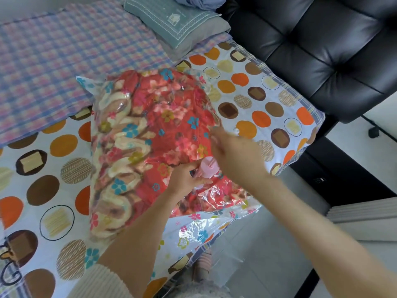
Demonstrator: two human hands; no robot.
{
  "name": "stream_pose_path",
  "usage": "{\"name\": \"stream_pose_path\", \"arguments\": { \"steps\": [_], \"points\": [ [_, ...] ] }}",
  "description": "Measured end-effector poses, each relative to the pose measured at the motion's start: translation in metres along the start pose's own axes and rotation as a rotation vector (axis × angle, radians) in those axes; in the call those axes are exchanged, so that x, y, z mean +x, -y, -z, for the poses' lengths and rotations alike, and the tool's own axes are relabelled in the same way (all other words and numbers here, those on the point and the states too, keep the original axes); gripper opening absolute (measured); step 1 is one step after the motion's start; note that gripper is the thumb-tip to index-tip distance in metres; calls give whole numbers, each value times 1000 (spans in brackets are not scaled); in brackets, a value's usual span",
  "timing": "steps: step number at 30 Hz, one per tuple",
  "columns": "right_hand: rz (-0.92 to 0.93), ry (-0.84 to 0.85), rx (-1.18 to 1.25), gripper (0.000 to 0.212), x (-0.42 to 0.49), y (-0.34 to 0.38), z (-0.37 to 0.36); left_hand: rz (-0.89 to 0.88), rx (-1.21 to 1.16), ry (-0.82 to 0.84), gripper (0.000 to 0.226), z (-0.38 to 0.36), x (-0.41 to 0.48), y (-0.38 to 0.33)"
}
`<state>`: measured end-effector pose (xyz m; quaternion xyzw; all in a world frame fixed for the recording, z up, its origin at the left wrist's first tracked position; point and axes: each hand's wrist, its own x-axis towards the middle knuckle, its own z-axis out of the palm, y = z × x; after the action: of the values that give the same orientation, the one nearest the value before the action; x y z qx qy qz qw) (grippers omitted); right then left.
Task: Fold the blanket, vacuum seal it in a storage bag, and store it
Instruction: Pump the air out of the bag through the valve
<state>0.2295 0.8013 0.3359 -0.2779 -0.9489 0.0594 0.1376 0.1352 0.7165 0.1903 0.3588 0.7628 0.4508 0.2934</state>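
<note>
step: seating pink valve (211, 167) on storage bag (214, 229) | blanket (163, 117) inside it, on bed (64, 218), toward right edge | left hand (187, 179) fingers (194, 166) pinching pink valve | right hand (236, 157) blurry just above, grip can't tell | tip: hold it steady, flatten plastic around

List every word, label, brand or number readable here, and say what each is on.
No text is readable.
Teal pillow: a white house emblem with faint marks above it, too blurred to read.
Black unit at the right: tiny white marks, too small to read.
Storage bag and pink valve cap: no lettering seen, only flower prints on the bag.
</note>
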Motion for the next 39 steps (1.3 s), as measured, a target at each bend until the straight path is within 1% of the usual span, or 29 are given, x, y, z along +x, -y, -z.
{"name": "stream_pose_path", "arguments": {
  "steps": [1,2,3,5,8,9,10,12,14,15,16,17,18,19,20,21,22,23,24,26,27,29,31,33,34,36,37,38,39],
  "points": [
    [45,-137,22,15,6,1,24,-3,5,18,52,2,2,-1],
    [38,-263,66,16,8,1,41,0,11,36,54,4,3,-2],
    [-11,-330,154,18,5,-2,44,-2,20,48,54,4,4,-1],
    [-116,-271,232,22,-13,0,19,-24,38,49,51,2,2,1],
    [-54,117,59,30,-32,-2,-50,-80,48,42,31,-5,-5,0],
    [-60,150,24,32,-30,-5,-52,-87,41,35,30,-7,-6,1],
    [-82,126,11,28,-22,-7,-43,-82,28,21,33,-6,-5,2],
    [-64,-106,74,17,-10,-1,-1,-49,24,18,41,-3,-1,5],
    [-78,-347,129,14,-7,2,26,-17,27,59,48,-1,2,8],
    [-135,-378,199,14,-9,2,25,-19,29,61,49,-1,2,8],
    [-199,-333,245,16,-13,2,16,-30,35,44,48,-1,1,6],
    [-222,-263,215,18,-17,8,-1,-45,41,28,44,-2,-1,4],
    [-203,-128,137,19,-21,12,-20,-58,40,16,40,-3,-2,4],
    [-172,52,95,19,-26,12,-34,-69,41,10,36,-4,-2,4],
    [-147,144,63,19,-26,11,-33,-66,29,16,35,-4,-3,5],
    [-133,191,81,19,-22,7,-21,-56,3,29,37,-3,-3,7],
    [-125,170,191,19,-18,3,-5,-44,-21,44,43,-2,-3,9],
    [-135,74,323,17,-18,2,17,-32,-28,57,48,-1,-2,10],
    [-115,-39,367,15,-17,5,40,-23,-19,69,52,-1,-2,11],
    [-141,-236,401,14,-9,7,46,-15,-3,74,51,-1,-1,11],
    [-168,-249,357,14,-12,7,34,-15,-6,63,46,-1,0,11],
    [-154,-82,175,13,-20,16,-15,-4,-8,44,30,-1,0,11],
    [-70,98,49,13,-22,9,-49,-19,-8,56,19,-2,-2,14],
    [-13,163,4,18,-12,4,-34,-18,-30,44,25,-1,-3,13],
    [11,109,25,16,-5,4,-14,-10,-35,39,33,1,-1,12],
    [69,-183,44,13,4,11,28,0,-27,63,44,3,3,9],
    [23,-307,108,13,7,13,41,-4,-17,71,45,4,4,7],
    [-42,-348,201,15,4,11,35,-10,1,71,43,4,4,7],
    [-94,-309,258,17,-3,10,22,-24,13,63,40,4,3,6]
  ]
}}
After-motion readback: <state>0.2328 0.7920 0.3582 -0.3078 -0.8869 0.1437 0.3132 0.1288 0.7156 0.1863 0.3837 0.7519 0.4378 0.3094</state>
